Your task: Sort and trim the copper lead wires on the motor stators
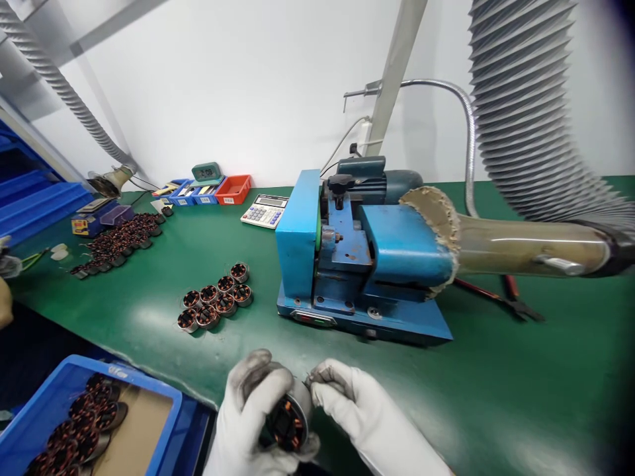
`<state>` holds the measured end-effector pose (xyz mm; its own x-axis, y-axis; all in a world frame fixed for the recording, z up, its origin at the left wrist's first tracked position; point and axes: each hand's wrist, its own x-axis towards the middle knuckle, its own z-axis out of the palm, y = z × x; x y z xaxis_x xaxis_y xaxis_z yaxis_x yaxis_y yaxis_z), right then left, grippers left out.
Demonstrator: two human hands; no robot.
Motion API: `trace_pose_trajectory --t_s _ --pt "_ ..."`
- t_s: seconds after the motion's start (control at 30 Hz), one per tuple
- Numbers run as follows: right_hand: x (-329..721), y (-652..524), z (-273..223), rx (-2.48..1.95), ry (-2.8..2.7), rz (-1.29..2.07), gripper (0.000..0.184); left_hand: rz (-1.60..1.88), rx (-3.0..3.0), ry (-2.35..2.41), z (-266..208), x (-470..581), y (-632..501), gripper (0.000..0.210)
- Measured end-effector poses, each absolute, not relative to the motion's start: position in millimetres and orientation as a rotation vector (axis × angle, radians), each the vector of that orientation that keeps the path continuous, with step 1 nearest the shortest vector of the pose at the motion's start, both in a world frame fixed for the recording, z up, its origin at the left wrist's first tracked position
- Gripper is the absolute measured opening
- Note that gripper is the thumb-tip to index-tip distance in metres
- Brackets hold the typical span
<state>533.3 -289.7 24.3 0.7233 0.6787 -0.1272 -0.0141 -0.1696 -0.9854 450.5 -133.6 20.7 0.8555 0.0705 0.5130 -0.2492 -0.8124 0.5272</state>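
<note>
The worktop (248, 357) is green and glossy, set against a white wall (238, 79); a blue machine (327, 258) stands on it, its right end joined to a duct (530, 248), with pliers (501, 297) lying just beyond. The front edge runs diagonally from the left towards my left grip (248, 410). Green surface extends between the machine and a cluster of eight wound parts (208, 304), and again to the machine's right. Below that edge, a blue tray (169, 403) holds more copper-wound parts (89, 423) over a tan base. At the wall, small blue bins (206, 197) contain cards or papers, beside a red bin (233, 190) and a calculator (264, 210). My left grip, gloved, is wrapped firmly around a motor part (286, 423), held tilted near the front edge. My right grip (342, 396), also gloved, is closed to a pinch beside its rim; what lies between the fingertips is too small to tell.
</note>
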Motion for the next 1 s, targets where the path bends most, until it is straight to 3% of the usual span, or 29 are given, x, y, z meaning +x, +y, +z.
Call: trace_pose_trajectory --t_s 0.07,0.23,0.3,0.4,0.5,0.63,0.73,0.83,1.0 --pt "532 -288 19 -1.726 -0.554 0.594 0.018 0.705 2.450 -0.111 12 451 -136 0.051" --pt "523 -284 7 -2.097 -0.678 0.197 0.021 0.709 2.205 0.061 -4 455 -147 0.021" --pt "523 -279 5 -2.002 -0.629 0.312 0.020 0.729 2.212 0.203 -7 454 -149 0.025" --pt "527 -269 -3 -1.677 -0.436 0.823 0.021 0.817 2.428 0.194 -17 449 -144 0.041" --pt "535 -261 -20 -1.596 -0.382 1.154 0.023 0.744 2.549 0.078 -35 447 -135 0.037" --pt "552 -261 -28 -1.785 -0.541 1.047 0.015 0.492 2.560 0.215 -52 455 -124 0.040" --pt "565 -265 -17 -2.185 -1.187 0.755 0.007 0.363 2.532 0.222 -53 461 -119 0.042" --pt "575 -271 -11 -2.313 -1.701 0.600 0.012 0.337 2.525 0.185 -48 463 -117 0.045" --pt "590 -289 -18 -2.136 -1.466 0.817 0.023 0.282 2.529 0.178 -45 463 -117 0.049"
